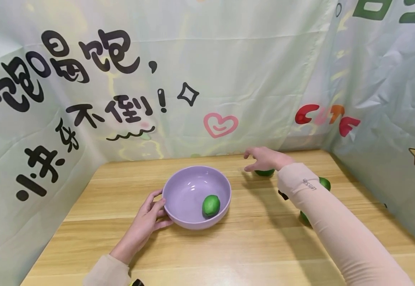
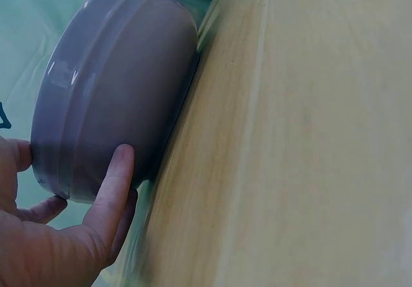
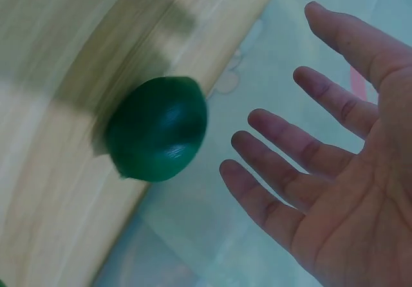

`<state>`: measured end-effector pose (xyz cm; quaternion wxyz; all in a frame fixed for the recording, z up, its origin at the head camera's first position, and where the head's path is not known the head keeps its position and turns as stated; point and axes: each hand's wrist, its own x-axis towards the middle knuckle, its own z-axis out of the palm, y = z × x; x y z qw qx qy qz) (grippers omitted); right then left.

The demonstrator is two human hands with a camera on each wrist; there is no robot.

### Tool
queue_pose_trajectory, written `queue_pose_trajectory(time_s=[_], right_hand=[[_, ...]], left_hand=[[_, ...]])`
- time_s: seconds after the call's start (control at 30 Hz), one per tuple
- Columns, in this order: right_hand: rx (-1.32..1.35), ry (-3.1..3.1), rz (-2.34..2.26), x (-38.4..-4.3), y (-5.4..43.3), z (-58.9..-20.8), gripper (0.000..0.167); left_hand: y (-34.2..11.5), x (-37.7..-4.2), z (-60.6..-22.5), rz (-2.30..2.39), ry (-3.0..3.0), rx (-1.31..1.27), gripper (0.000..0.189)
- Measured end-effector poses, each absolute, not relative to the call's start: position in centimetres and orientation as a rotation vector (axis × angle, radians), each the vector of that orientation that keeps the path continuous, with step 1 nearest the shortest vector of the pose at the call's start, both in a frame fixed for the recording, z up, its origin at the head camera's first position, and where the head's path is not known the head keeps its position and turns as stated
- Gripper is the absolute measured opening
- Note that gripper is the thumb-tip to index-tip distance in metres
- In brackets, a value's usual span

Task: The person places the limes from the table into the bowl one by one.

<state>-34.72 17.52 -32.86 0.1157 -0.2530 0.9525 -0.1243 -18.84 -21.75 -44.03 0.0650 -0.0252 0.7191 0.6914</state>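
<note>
Pale pink and nearest the camera, the right sleeve [image 1: 350, 230] slants across the lower right of the head view, reaching forward over a light wooden table [image 1: 247, 254]. Beyond its cuff, the right hand [image 1: 264, 158] hovers by the far lime [image 1: 264, 173], close to the table's back edge. Its fingers are apart and hold nothing; the right wrist view shows a gap between fingertips and fruit.

Left of centre, the left hand [image 1: 148, 216] grips a lilac bowl [image 1: 182, 198] by its left side, some digits at the rim, others against the outer wall. The bowl sits upright, with one lime, the bowl lime [image 1: 211, 205], lying inside toward its near right. Two more, a side lime [image 1: 324, 183] and a near lime [image 1: 305, 218], show partly behind the right forearm. A printed cloth backdrop [image 1: 257, 79] hangs behind.

Several things could go wrong. The far lime is rounded, so a fingertip nudge — rather than a grasp from both sides — might roll it to the back edge. Drawing the arm back low could let the sleeve brush the side lime or near lime and set either rolling. Too much downward pressure from the left hand at the rim might tip the bowl and shift the fruit inside.
</note>
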Motion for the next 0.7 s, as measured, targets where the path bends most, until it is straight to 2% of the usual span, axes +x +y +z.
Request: queue_pose_trajectory(time_s=[0.23,0.7], right_hand=[[-0.7,2.814,-0.349,-35.2,18.9,-33.7,0.055],[-0.515,2.799,-0.36,-36.0,20.7,-35.2,0.075]], left_hand=[[-21.7,-18.9,-44.1,2.091,2.172,-0.078,0.046],[-21.7,-18.9,-44.1,2.082,2.177,-0.074,0.046]])
